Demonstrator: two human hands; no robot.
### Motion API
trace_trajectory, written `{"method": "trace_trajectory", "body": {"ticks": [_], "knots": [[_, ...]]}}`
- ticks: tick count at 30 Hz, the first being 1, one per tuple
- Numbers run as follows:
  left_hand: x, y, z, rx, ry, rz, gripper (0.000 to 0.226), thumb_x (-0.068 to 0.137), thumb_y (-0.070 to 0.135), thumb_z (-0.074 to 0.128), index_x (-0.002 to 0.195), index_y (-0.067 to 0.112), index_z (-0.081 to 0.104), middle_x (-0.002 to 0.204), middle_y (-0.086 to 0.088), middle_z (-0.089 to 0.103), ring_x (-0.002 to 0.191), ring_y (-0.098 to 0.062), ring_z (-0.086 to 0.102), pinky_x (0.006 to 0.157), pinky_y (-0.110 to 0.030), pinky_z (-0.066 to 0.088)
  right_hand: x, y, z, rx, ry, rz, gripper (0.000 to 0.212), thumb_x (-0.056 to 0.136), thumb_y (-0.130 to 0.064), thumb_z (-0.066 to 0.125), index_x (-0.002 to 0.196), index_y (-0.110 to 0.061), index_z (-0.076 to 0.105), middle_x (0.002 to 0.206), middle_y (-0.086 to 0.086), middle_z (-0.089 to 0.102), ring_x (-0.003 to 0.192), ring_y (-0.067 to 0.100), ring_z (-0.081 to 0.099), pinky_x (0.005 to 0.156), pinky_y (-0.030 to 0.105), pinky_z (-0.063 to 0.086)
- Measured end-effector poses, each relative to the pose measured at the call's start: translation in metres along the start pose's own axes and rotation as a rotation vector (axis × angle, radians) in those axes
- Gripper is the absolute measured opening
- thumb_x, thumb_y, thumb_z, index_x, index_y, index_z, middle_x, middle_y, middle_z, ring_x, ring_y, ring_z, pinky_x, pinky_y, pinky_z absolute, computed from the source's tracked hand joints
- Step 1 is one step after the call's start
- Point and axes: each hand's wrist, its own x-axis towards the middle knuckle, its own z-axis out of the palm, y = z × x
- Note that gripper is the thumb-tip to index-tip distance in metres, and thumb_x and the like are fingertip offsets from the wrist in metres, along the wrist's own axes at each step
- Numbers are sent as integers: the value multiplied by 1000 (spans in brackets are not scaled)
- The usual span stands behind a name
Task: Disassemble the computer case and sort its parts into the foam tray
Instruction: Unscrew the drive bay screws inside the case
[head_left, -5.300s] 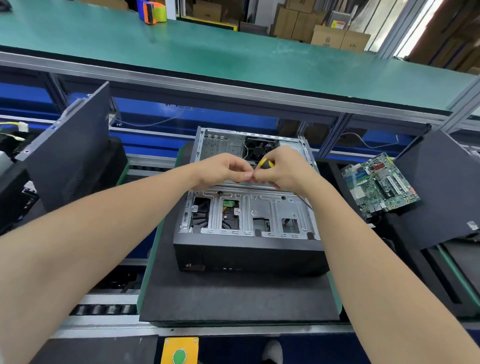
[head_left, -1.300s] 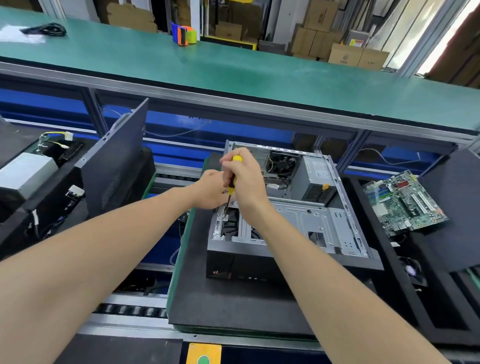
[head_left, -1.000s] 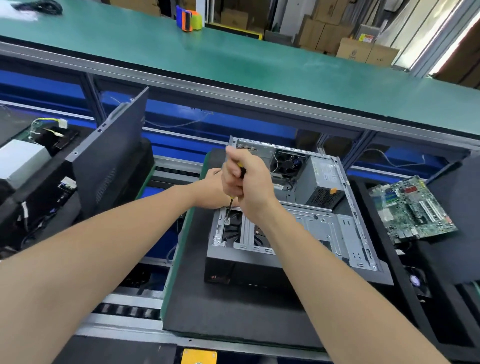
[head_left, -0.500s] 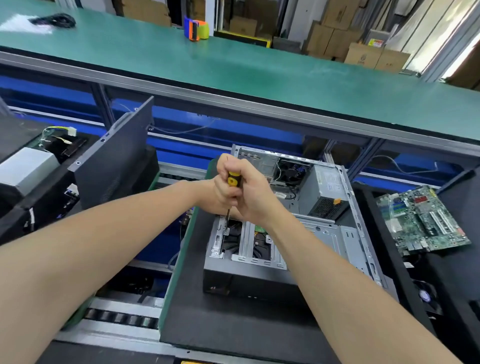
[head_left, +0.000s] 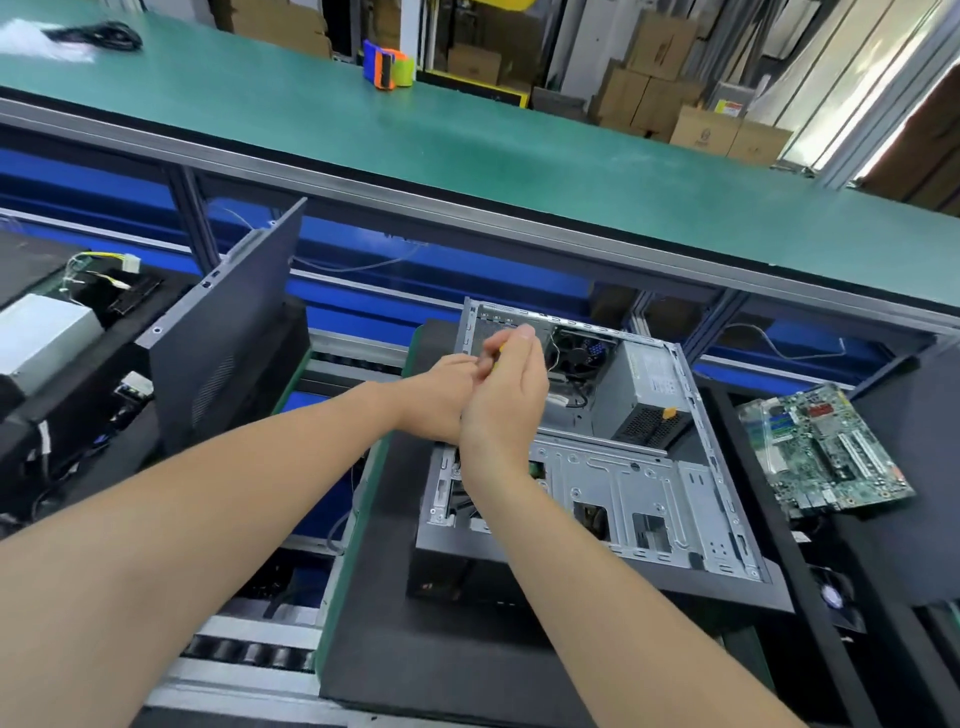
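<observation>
The open computer case (head_left: 649, 499) lies on its side on a black foam pad (head_left: 441, 665), with a grey power supply (head_left: 647, 395) and a black fan (head_left: 576, 353) still inside it. Both hands meet above the case's rear left corner. My right hand (head_left: 506, 400) holds a yellow-handled screwdriver (head_left: 497, 357), of which only a sliver of the handle shows. My left hand (head_left: 441, 395) sits right behind it with its fingers curled against the screwdriver, and its fingertips are hidden. A green motherboard (head_left: 826, 452) lies on the black foam tray (head_left: 914, 519) to the right.
A dark side panel (head_left: 228, 322) leans upright to the left of the case. Further left, another foam tray holds a silver power supply (head_left: 41, 338) and cables. A small fan (head_left: 834, 597) lies at the lower right. A green bench (head_left: 467, 135) with a tape dispenser (head_left: 387, 65) runs behind.
Both hands have risen from the left edge of the drive cage, lifting the screwdriver tip off the case. My right hand has loosened on the handle.
</observation>
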Motion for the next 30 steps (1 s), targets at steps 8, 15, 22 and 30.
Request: {"method": "trace_trajectory", "body": {"ticks": [8,15,22,30], "knots": [[-5,-1,1,-144,-17,-82,20,72,29,67,63,17,54,58,14,51,74,23,50,63,5,34,22,5,-4,143,-389,25,40,88,-31,57,57,-20,34,53,-1,25,49,15,18,48,26,16],[-10,8,-3,-283,-129,-91,14,66,53,55,55,45,53,55,40,47,54,10,48,51,3,33,58,4,-17,211,-1021,225,50,89,-27,60,51,-23,27,45,-5,20,40,11,14,46,24,12],[-6,-25,1,-200,-61,-291,44,87,-5,72,79,30,48,74,24,51,61,21,58,53,1,39,62,-1,-13,218,-1326,279,42,98,-22,48,56,-20,43,46,-3,22,40,13,15,42,24,11],[-4,-10,-2,-27,-157,-157,19,92,12,64,81,-3,67,68,3,52,73,-15,50,60,-5,42,29,6,-12,-77,-577,-100,34,106,-31,54,82,-7,60,65,10,59,58,23,56,59,30,49]]}}
